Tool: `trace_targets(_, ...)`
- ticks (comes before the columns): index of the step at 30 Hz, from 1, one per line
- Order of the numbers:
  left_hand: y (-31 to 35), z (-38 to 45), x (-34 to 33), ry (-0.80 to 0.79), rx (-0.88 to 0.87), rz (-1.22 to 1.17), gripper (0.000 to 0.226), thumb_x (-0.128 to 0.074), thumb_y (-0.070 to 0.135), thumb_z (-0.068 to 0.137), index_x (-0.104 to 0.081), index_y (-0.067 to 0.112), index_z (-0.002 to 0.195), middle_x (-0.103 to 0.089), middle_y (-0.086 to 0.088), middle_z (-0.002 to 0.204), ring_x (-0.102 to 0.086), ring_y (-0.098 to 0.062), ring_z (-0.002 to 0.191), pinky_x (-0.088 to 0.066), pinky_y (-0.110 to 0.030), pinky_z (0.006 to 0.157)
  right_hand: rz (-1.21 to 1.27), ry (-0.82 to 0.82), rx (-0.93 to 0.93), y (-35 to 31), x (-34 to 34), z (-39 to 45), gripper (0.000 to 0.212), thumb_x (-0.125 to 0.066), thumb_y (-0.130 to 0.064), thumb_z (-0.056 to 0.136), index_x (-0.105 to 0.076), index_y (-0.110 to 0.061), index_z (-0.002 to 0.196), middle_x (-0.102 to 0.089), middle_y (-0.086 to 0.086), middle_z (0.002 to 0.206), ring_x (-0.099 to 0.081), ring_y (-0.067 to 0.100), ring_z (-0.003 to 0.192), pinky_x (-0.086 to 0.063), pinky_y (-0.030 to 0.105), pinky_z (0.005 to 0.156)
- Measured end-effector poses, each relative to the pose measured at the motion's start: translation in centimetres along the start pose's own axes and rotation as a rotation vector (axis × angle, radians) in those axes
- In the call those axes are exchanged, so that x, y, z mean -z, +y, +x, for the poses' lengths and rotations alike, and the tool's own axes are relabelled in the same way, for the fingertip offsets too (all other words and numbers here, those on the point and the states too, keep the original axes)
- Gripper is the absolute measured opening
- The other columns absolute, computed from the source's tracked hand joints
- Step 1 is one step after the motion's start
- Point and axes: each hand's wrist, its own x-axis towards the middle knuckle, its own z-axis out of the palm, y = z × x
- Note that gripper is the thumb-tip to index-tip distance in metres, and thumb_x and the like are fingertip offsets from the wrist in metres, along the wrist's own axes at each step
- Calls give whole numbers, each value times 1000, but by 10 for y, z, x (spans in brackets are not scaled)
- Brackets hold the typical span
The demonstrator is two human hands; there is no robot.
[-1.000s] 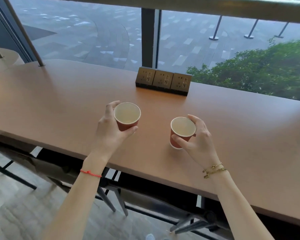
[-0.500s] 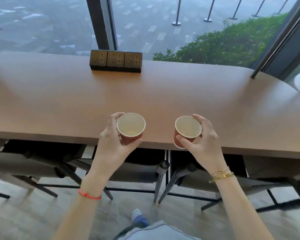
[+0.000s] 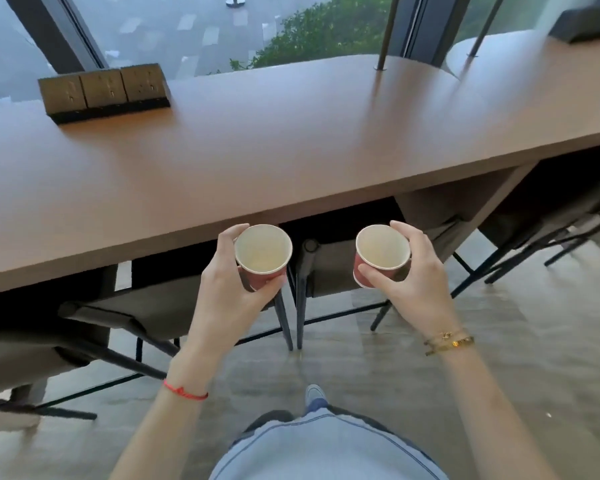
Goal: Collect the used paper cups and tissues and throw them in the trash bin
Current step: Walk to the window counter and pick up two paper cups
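Note:
My left hand (image 3: 227,292) grips a red paper cup (image 3: 263,252) with a pale, empty-looking inside. My right hand (image 3: 413,271) holds a second red paper cup (image 3: 381,252) of the same kind. Both cups are upright, lifted clear of the brown counter (image 3: 257,161) and held in the air just in front of its near edge, above the stools. No tissues and no trash bin are in view.
A block of three dark power sockets (image 3: 106,91) stands on the counter at the back left. Dark stools (image 3: 146,306) with thin metal legs sit under the counter. A metal post (image 3: 383,36) rises from the counter at the right. Windows lie behind; grey floor (image 3: 499,341) below.
Both hands have drawn the cups back off the counter toward my body, past its near edge. The view has swung to the right and tilted down, showing floor and my legs.

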Motion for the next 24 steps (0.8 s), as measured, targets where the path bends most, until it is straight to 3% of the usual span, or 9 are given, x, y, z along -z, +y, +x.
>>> trace_targets(3,-1,-9,-6,-101,-73,0,80,-86,29,68,-37,34,132,-49,31,111,-57,-5,102,-39,1,77,-6,91,-82,6,8,-38,77,-81,-39,67,-42,-25,132,-49,-4,124,-47,6,104,-33,-6,75)
trace_targets(8,4,-30,-18,-294,-185,-4,80,-85,31,69,-36,33,132,-51,17,114,-54,-6,102,-42,-10,79,-9,253,-236,5,20,-121,77,-83,-38,66,-44,-22,131,-53,-3,121,-50,7,103,-34,-2,80)
trace_targets(11,13,-48,-32,-409,-265,-23,78,-84,32,70,-36,32,132,-51,18,114,-52,-3,101,-43,-14,79,-28,360,-355,4,29,-177,78,-84,-36,65,-44,-22,131,-54,-3,123,-53,10,107,-36,5,84)
trace_targets(15,37,-78,-60,-586,-398,-41,79,-84,31,71,-35,28,132,-52,12,119,-53,-11,108,-46,-26,86,-23,535,-521,2,45,-253,79,-84,-32,65,-43,-22,133,-51,-4,126,-52,8,112,-39,15,93)
trace_targets(17,53,-94,-79,-666,-472,-65,77,-84,31,71,-36,27,132,-51,15,117,-52,-8,106,-46,-23,85,-30,620,-596,3,55,-289,79,-84,-30,66,-44,-21,133,-51,-3,126,-51,9,112,-40,18,95)
trace_targets(21,93,-133,-124,-844,-572,-124,74,-84,32,70,-37,33,128,-51,28,110,-52,3,97,-41,-6,75,-74,800,-719,11,79,-356,77,-84,-31,67,-43,-23,132,-50,-6,127,-49,5,111,-37,11,91)
trace_targets(24,128,-173,-164,-943,-665,-150,73,-84,35,69,-39,31,127,-55,20,112,-57,-4,96,-41,-7,70,-104,923,-800,20,101,-406,77,-83,-34,68,-42,-25,132,-49,-9,129,-49,7,114,-40,20,93)
